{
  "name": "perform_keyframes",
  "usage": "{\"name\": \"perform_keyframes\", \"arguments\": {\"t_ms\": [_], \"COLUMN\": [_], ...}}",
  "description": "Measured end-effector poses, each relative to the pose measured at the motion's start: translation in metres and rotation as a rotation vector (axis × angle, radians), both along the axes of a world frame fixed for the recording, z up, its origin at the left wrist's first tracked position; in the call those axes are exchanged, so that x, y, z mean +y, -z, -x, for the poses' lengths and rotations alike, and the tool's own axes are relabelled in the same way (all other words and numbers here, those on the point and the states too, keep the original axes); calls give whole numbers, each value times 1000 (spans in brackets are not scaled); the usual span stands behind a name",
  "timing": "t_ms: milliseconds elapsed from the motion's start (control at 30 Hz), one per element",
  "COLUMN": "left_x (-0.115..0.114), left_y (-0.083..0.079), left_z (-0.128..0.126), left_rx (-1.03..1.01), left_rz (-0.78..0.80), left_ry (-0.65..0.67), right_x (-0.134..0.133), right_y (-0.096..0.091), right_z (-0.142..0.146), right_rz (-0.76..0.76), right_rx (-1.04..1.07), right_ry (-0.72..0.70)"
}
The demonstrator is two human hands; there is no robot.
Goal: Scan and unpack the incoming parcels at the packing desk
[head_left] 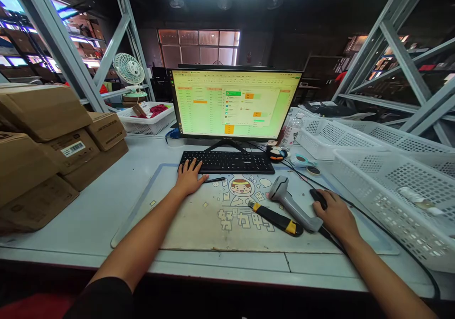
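Note:
My left hand (189, 179) rests with fingers spread on the left end of a black keyboard (245, 161). Just beside its thumb lies a black pen (214, 180). My right hand (334, 212) is wrapped over a black computer mouse (317, 198) on the desk mat (185, 229). Between the hands are a grey barcode scanner (293, 205) and a black-and-yellow utility knife (277, 218), both lying on the mat. Behind the keyboard stands a monitor (202, 115) showing a spreadsheet with a smaller window over it.
Cardboard boxes (42, 115) are stacked on the left. White plastic baskets (377, 181) line the right side. A plastic bottle (292, 130), a penguin figure (276, 153) and a tape roll (300, 160) sit right of the monitor. Cables (377, 226) cross the mat's right part.

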State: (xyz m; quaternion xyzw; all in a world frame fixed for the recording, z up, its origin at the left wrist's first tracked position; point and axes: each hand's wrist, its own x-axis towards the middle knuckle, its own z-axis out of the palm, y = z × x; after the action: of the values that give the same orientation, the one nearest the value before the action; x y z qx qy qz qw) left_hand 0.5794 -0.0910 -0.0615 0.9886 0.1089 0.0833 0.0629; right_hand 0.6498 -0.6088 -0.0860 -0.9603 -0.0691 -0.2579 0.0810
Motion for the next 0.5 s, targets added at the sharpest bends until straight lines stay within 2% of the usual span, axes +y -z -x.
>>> {"name": "perform_keyframes", "arguments": {"t_ms": [200,500], "left_x": [0,-1], "left_y": [-1,-3], "left_z": [1,2], "left_rx": [6,16], "left_rz": [-5,-1], "left_ry": [4,1], "right_x": [1,0], "right_y": [-3,1], "right_z": [2,-1], "right_rz": [10,1], "right_rx": [28,-4], "right_ry": [20,20]}}
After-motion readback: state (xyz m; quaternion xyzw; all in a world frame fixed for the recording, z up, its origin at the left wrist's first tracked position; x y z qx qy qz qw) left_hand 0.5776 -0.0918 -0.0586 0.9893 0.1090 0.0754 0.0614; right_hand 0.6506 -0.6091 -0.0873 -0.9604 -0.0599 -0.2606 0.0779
